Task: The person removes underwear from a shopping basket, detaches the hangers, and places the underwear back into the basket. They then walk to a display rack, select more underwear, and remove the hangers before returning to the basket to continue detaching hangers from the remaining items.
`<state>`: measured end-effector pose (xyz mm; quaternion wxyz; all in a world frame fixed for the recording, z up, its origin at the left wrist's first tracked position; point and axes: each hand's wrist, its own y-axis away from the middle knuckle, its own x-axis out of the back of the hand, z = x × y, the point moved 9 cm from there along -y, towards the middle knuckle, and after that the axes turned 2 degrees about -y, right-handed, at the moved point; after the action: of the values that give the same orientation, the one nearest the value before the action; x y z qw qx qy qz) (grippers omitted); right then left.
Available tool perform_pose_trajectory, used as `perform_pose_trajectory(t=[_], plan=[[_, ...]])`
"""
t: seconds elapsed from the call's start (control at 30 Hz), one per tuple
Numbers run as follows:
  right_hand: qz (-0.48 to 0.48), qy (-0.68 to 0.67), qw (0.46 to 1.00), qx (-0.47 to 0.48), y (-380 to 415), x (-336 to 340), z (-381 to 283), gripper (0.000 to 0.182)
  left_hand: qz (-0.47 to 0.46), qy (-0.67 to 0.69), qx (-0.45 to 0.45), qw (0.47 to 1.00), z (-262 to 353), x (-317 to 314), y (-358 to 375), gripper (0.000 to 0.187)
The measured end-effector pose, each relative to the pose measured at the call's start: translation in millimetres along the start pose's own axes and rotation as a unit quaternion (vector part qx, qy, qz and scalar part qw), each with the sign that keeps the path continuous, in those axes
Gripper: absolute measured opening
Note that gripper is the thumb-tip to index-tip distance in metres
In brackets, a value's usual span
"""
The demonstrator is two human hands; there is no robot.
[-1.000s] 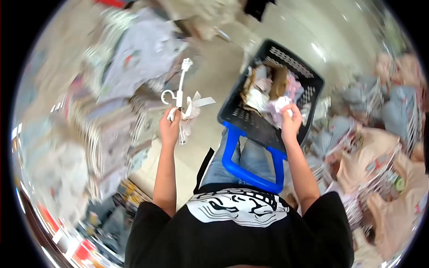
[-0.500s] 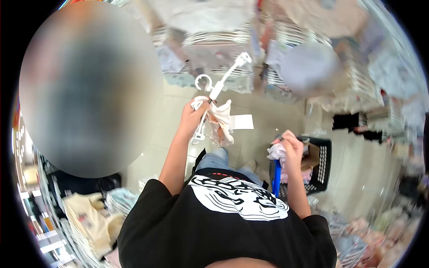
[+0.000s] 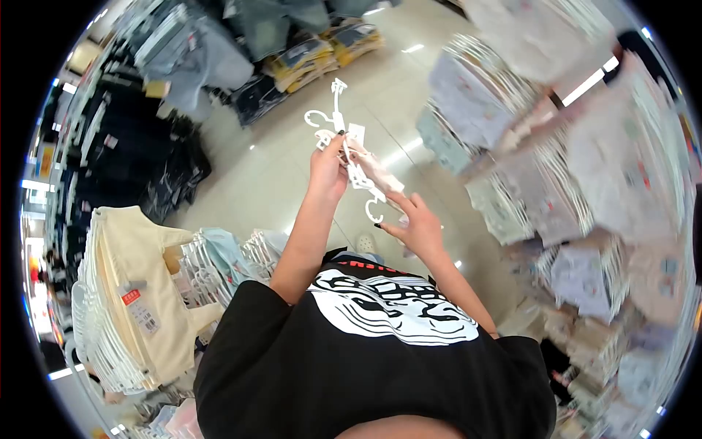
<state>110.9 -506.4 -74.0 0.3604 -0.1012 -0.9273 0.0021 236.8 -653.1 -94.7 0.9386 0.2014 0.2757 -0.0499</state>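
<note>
I see the left hand (image 3: pixel 327 164) clenched around white plastic hangers (image 3: pixel 338 124) with a pale garment (image 3: pixel 376 174) held above the shop floor (image 3: pixel 278 168), the right hand (image 3: pixel 418 223) open-fingered just beneath, and a tag's (image 3: pixel 356 132) writing unreadable.

Single head camera, fisheye, looking steeply down, close over hands (image 3: pixel 365 197).
</note>
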Motion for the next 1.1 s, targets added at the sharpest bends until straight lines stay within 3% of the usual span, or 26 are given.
perform_pose_trajectory(t=[0.1, 0.23, 0.27, 0.4, 0.57, 0.67, 0.77, 0.93, 1.03, 1.1], plan=[[0.018, -0.009, 0.997, 0.071, -63, -43, -11, 0.027, 0.031, 0.017, -0.004, 0.999, 31, 32, -43, 0.014], [-0.036, 0.038, 0.996, 0.072, -127, -78, -8, 0.014, 0.03, 0.081, 0.03, 0.996, 43, 57, -90, 0.01], [-0.049, 0.044, 0.995, 0.079, -140, -83, -5, 0.013, -0.039, 0.103, 0.046, 0.993, 38, 62, -111, 0.012], [-0.098, 0.074, 0.989, 0.084, -196, -88, 11, 0.014, -0.11, 0.251, 0.051, 0.96, 62, 40, -156, 0.034], [-0.133, 0.062, 0.981, 0.128, -286, -75, 35, 0.014, -0.124, 0.232, 0.088, 0.961, 67, 35, -251, 0.04], [-0.158, 0.082, 0.976, 0.129, -342, -59, 44, 0.015, -0.151, 0.2, 0.16, 0.955, 58, 30, -310, 0.033], [-0.143, 0.079, 0.974, 0.155, -400, -35, 43, 0.014, 0.02, 0.091, 0.188, 0.978, 87, 9, -348, 0.031], [-0.172, 0.118, 0.966, 0.152, -462, -15, 51, 0.013, 0.004, -0.11, 0.228, 0.968, 87, 1, -424, 0.036], [-0.17, 0.144, 0.965, 0.138, -500, -14, 58, 0.013, -0.01, -0.299, 0.249, 0.921, 80, -3, -474, 0.035], [-0.17, 0.162, 0.965, 0.115, -527, -16, 70, 0.013, -0.033, -0.306, 0.21, 0.928, 76, -10, -518, 0.033]])
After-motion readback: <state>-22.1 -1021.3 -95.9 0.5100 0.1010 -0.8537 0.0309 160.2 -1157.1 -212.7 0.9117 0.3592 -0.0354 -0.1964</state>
